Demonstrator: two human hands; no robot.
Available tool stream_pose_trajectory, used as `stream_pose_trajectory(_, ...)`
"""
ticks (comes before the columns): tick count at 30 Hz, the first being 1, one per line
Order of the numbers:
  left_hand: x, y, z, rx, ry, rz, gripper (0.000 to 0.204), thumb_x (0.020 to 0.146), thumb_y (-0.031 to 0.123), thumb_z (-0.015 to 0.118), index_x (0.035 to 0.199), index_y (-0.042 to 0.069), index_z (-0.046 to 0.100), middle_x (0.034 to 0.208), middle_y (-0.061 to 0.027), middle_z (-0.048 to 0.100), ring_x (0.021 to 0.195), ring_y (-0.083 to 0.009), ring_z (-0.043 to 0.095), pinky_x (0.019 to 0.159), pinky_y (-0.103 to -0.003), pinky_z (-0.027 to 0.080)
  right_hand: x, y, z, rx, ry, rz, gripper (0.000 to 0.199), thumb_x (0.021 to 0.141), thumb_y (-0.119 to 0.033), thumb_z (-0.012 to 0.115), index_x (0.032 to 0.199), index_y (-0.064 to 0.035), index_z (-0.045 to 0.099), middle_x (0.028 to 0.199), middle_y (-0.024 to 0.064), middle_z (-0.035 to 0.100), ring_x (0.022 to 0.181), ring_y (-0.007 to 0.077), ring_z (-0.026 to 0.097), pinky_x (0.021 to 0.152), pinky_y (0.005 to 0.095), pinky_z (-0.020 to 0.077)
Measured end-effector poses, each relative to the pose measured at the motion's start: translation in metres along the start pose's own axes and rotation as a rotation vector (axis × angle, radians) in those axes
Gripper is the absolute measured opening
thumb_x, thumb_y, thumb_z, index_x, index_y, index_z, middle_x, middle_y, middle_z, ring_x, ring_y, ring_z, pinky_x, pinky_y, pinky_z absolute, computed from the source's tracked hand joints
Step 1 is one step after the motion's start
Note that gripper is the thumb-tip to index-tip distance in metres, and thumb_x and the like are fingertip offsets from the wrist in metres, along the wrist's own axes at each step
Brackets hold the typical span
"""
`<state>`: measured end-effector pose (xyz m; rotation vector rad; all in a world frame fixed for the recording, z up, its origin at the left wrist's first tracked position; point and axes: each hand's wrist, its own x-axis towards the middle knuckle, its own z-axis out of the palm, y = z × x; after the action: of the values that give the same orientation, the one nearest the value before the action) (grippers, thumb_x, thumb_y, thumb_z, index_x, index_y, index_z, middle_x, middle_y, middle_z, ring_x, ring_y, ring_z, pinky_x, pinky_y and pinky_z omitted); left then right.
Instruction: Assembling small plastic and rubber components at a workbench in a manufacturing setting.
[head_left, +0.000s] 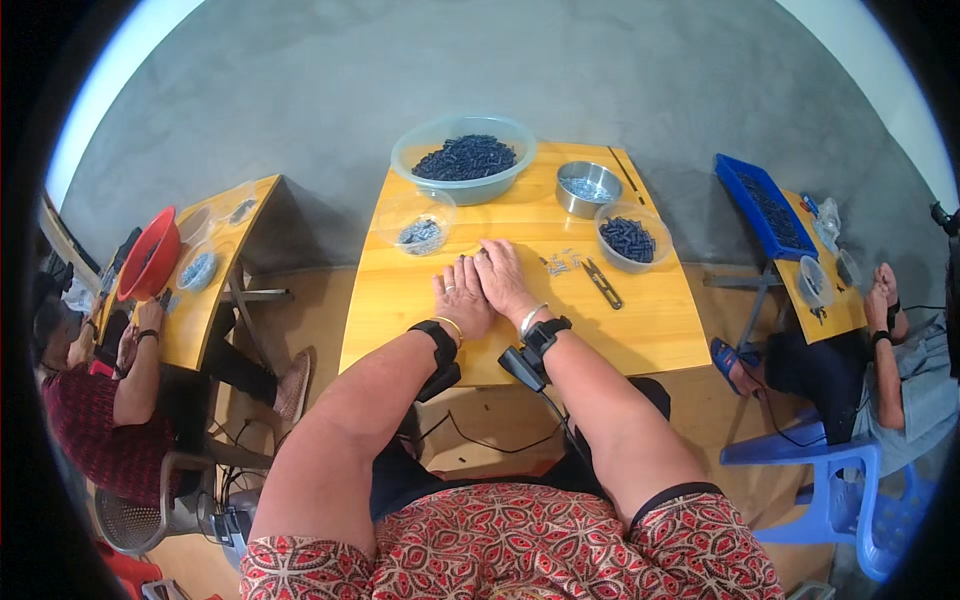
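My left hand (463, 298) lies on the yellow wooden table, fingers stretched forward and palm down, a ring on one finger. Against its side rests my right hand (503, 278), also palm down with its fingers extended. The two touch, and whatever may lie under them is hidden. Just right of my right hand are several small metal pieces (562, 264) and a pair of black-handled thread snips (603, 284). A clear bowl (628, 208) of dark cylindrical pieces stands beyond the snips. Left of my fingers, another clear bowl (388, 216) holds small metal parts.
At the table's back stand a large translucent basin (405, 155) full of dark pieces and a steel bowl (577, 208) of metal parts. People work at tables on both sides, with a red basin (168, 232) at left and a blue tray (742, 206) at right.
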<state>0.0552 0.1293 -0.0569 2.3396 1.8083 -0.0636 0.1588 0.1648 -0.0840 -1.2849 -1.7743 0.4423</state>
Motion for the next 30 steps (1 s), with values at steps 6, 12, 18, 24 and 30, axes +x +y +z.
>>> stream_pose_trajectory(6,0.016,0.003,-0.005,0.054,-0.013,0.008,0.075,0.085,0.039,0.037,0.140,-0.001,0.004,0.146,-0.0185,0.008,0.134,-0.0385,0.009,0.106,-0.052,0.007,0.013,0.004,-0.002,-0.009,0.032,0.042,0.044,0.089,-0.029,0.040,0.118,0.0035,0.045,0.120,0.0249,0.044,0.115,0.0366,0.037,0.100,0.0404,0.0283)
stream_pose_trajectory(12,0.030,0.001,-0.003,0.034,0.001,0.019,0.076,0.085,0.041,0.037,0.140,0.000,0.004,0.146,-0.0186,0.009,0.132,-0.0385,0.012,0.105,-0.052,0.010,0.022,0.009,-0.001,0.040,0.047,0.073,0.043,0.089,-0.028,0.041,0.120,0.0019,0.044,0.121,0.0249,0.044,0.115,0.0373,0.038,0.100,0.0410,0.0286)
stream_pose_trajectory(18,0.033,-0.002,-0.002,-0.037,0.043,0.017,0.088,0.081,0.047,0.046,0.138,-0.004,0.003,0.144,-0.0230,0.010,0.132,-0.0401,0.013,0.105,-0.052,0.009,0.024,0.014,-0.004,0.251,0.082,0.106,0.042,0.088,-0.028,0.042,0.119,0.0016,0.045,0.117,0.0229,0.048,0.111,0.0359,0.043,0.097,0.0390,0.0324)
stream_pose_trajectory(24,0.012,-0.002,-0.018,-0.161,0.016,0.009,0.111,0.071,0.062,0.056,0.137,-0.008,0.000,0.143,-0.0226,0.012,0.133,-0.0362,0.010,0.107,-0.048,0.008,0.008,0.017,-0.031,0.567,0.135,0.173,0.039,0.093,-0.027,0.038,0.119,0.0005,0.047,0.116,0.0173,0.052,0.110,0.0261,0.048,0.095,0.0323,0.0354)
stream_pose_trajectory(30,-0.014,-0.014,-0.013,-0.273,0.009,-0.069,0.111,0.070,0.053,0.064,0.136,-0.010,-0.001,0.142,-0.0237,0.013,0.134,-0.0350,0.009,0.108,-0.046,0.008,-0.013,0.006,-0.058,0.612,0.134,0.230,0.027,0.091,-0.012,0.046,0.112,0.0018,0.052,0.109,0.0080,0.056,0.103,0.0155,0.050,0.091,0.0288,0.0367)
